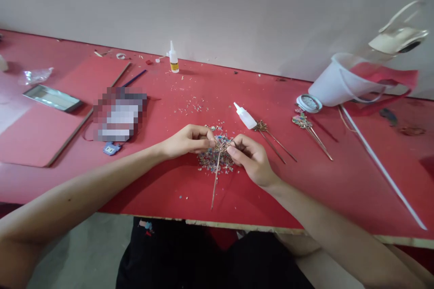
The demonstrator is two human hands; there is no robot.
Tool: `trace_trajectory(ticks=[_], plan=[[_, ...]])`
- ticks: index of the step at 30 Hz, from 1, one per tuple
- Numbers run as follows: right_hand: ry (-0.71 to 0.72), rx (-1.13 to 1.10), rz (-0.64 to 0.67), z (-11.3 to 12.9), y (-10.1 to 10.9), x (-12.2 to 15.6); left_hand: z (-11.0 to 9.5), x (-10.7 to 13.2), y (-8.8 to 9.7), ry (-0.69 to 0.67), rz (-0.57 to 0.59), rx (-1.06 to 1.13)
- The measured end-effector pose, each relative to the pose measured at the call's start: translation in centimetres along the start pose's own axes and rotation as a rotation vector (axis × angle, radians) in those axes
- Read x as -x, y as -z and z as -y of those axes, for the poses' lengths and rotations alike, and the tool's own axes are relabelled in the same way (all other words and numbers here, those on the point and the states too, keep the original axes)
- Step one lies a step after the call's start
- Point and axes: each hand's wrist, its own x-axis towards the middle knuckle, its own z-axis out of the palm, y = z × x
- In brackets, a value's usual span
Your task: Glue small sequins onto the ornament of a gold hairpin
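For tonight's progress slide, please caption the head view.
Left hand and right hand hold a slender gold-coloured metal hairpin over multicoloured flakes heaped on a red tabletop.

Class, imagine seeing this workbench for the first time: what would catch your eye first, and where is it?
Probably the two hands near the middle, the left hand and right hand pinching the top of a thin hairpin above a pile of colourful chips. Next might come the bright red table beneath them, then the big white bucket at the back right, by the grey wall.
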Motion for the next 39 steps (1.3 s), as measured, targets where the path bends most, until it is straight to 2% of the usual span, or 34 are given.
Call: trace_trajectory(ticks=[12,21,33,39], plan=[[-0.130,-0.140,-0.018,0.3,0.1,0.9,-0.2,0.3,0.2,0.111,0.053,0.046],[-0.195,-0.326,-0.002,-0.4,-0.2,1.1,-0.2,0.5,0.2,0.113,0.058,0.077],[-0.201,-0.285,-0.019,-0.5,0.0,1.0,-0.2,0.5,0.1,0.096,0.055,0.020],[-0.171,-0.157,-0.043,-0.2,0.0,1.1,-0.2,0.6,0.0,0.095,0.043,-0.008]])
